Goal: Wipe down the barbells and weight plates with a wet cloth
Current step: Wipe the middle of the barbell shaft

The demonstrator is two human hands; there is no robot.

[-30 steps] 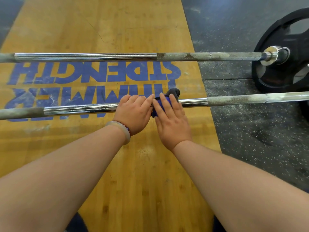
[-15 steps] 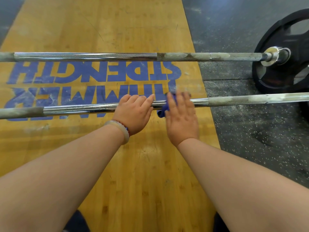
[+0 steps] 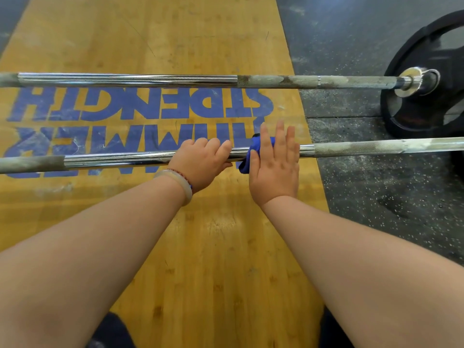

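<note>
Two barbells lie across a wooden lifting platform (image 3: 213, 259), running left to right. The near barbell (image 3: 376, 146) crosses the middle of the view and the far barbell (image 3: 125, 80) lies well apart from it, beyond the blue lettering (image 3: 125, 104) printed on the wood.

The left hand (image 3: 200, 162) grips the near barbell's smooth chrome centre. Its fingers are curled over the top of the shaft and its thumb is tucked toward the near side. A pale bangle and a beaded bracelet (image 3: 180, 182) sit on that wrist.

Just to the right, the right hand (image 3: 275, 169) lies flat with straight, slightly spread fingers and presses a blue cloth (image 3: 253, 146) down onto the same bar. The cloth is bunched over the shaft under the palm — only its left edge and a strip between the fingers show.

The fingertips reach past the bar toward the far side. The two hands are close together but do not touch.

To the right of the cloth, the near barbell's knurled section is dull and patched with whitish residue; the far barbell shows the same grey patches on its right half. That far bar ends at a shiny collar (image 3: 411, 81) set against a black weight plate (image 3: 401, 116), which stands on the speckled rubber floor (image 3: 376, 197) right of the platform.
</note>
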